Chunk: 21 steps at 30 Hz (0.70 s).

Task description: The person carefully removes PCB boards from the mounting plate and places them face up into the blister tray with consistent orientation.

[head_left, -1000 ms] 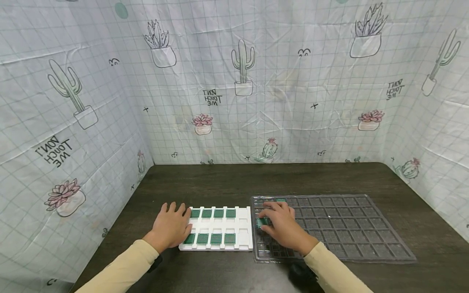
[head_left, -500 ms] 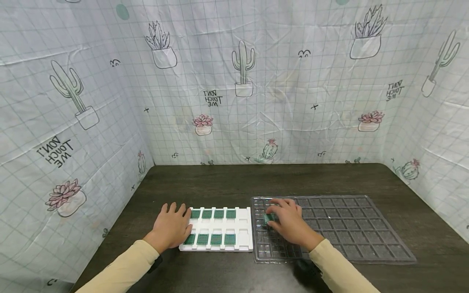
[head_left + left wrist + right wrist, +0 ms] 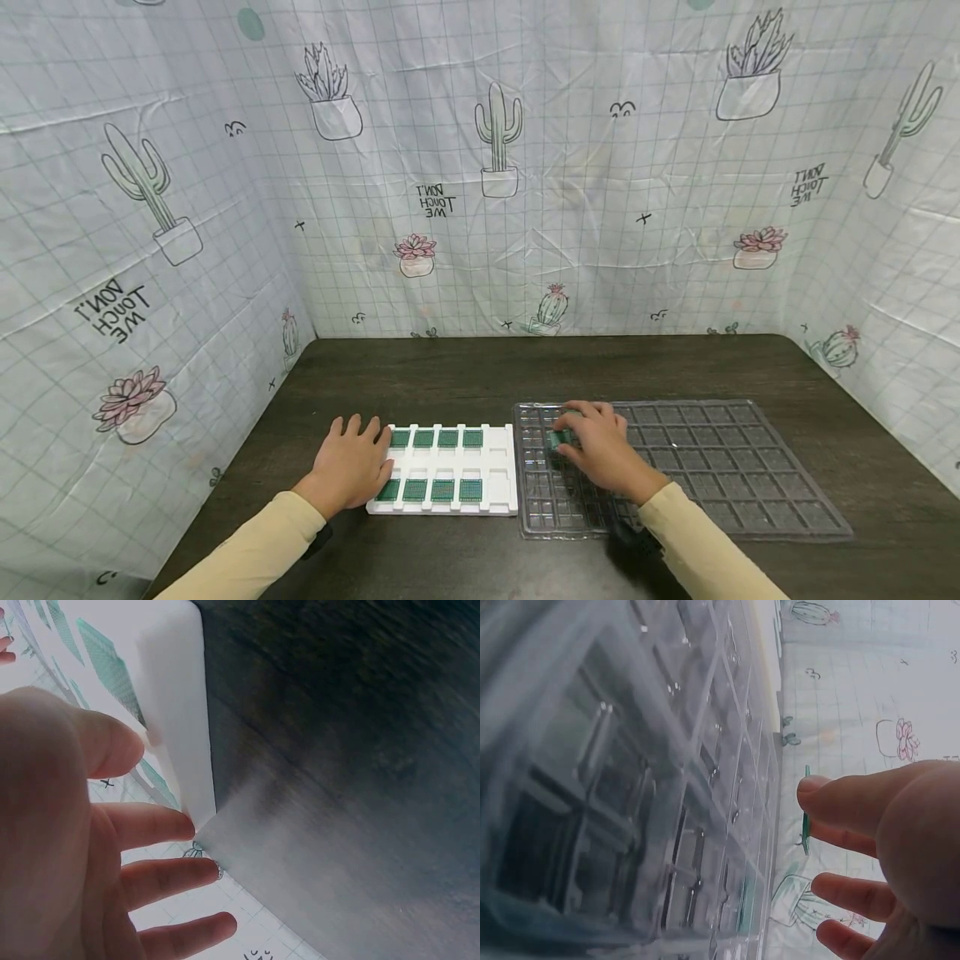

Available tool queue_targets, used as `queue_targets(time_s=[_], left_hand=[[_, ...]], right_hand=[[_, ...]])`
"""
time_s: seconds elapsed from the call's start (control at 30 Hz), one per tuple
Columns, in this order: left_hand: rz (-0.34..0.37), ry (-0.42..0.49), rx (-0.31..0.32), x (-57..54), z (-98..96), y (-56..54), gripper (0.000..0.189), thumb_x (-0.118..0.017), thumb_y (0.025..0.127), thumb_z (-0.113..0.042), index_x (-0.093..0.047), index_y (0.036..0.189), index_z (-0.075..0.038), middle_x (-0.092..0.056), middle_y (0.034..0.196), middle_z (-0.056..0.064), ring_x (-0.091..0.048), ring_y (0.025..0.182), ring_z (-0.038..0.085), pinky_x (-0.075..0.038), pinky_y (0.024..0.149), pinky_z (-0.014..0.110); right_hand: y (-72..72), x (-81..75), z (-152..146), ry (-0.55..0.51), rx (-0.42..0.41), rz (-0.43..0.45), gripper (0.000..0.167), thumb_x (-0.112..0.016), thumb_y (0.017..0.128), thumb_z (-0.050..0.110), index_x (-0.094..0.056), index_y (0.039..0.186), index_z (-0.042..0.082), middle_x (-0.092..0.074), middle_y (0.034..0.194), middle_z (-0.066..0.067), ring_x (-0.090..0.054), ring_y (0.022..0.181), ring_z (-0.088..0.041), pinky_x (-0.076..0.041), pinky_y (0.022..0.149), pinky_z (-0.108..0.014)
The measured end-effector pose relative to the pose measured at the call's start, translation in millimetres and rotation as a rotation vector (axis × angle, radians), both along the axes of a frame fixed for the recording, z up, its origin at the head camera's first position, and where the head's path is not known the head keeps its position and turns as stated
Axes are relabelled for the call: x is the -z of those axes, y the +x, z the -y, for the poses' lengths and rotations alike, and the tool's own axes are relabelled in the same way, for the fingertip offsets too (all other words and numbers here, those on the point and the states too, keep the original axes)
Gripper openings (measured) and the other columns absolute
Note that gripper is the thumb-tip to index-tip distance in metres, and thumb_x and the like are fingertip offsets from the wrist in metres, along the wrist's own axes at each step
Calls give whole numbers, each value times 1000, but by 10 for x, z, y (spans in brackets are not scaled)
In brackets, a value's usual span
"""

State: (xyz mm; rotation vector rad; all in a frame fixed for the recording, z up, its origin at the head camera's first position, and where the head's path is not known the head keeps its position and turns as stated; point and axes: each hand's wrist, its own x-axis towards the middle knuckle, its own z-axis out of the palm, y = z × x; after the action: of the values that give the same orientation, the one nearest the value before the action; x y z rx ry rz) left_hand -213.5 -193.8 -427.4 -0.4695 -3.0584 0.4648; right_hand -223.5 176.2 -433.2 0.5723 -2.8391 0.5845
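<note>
My right hand (image 3: 602, 446) pinches a small square green circuit board (image 3: 558, 439) between thumb and fingers, over the left part of a clear plastic compartment tray (image 3: 720, 460). In the right wrist view the held board (image 3: 806, 825) is seen edge-on, above the tray's level. Another green piece (image 3: 746, 901) sits in a tray compartment. My left hand (image 3: 351, 462) rests at the left end of a white tray (image 3: 450, 461), fingers spread, thumb against its edge. Two rows of green boards (image 3: 442, 490) sit in the white tray's slots; its rightmost slots show bare white.
Both trays lie side by side on a dark wooden table (image 3: 420, 375). A patterned cloth (image 3: 585, 167) hangs behind and at both sides. A dark object (image 3: 633, 537) shows under the right wrist.
My right hand, with the green board pinched in it, has moved rightward and slightly away across the clear tray. The left hand and white tray have stayed in place.
</note>
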Motion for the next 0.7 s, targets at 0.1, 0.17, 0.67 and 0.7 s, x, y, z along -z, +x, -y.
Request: queue_targets(time_s=[0.1, 0.17, 0.67, 0.7], left_hand=[[0, 2, 0, 2, -1, 1, 56, -52, 96, -47, -56, 137, -9, -55, 141, 15, -47, 131, 42, -35, 109, 61], [0, 4, -1, 2, -1, 3, 56, -51, 96, -47, -56, 137, -9, -55, 141, 16, -47, 131, 42, -35, 109, 61], [5, 24, 3, -1, -4, 10, 55, -51, 97, -46, -56, 137, -8, -55, 141, 16, -47, 132, 44, -34, 109, 62], [5, 24, 3, 0, -4, 9, 55, -51, 97, -46, -56, 136, -8, -55, 141, 16, -47, 132, 44, -34, 109, 62]], right_hand=[[-25, 5, -33, 5, 12, 7, 24, -74, 86, 20, -69, 109, 15, -52, 140, -19, -40, 125, -44, -32, 90, -62], [-38, 4, -54, 3, 19, 10, 23, -74, 87, 20, -69, 109, 15, -51, 140, -20, -40, 126, -45, -32, 90, -63], [-156, 6, -232, -9, 37, 15, 24, -71, 89, 15, -67, 112, 10, -50, 139, -26, -38, 124, -51, -30, 89, -65], [-164, 1, -241, -6, 38, 16, 24, -71, 89, 15, -67, 111, 10, -50, 139, -26, -38, 124, -51, -30, 89, -66]])
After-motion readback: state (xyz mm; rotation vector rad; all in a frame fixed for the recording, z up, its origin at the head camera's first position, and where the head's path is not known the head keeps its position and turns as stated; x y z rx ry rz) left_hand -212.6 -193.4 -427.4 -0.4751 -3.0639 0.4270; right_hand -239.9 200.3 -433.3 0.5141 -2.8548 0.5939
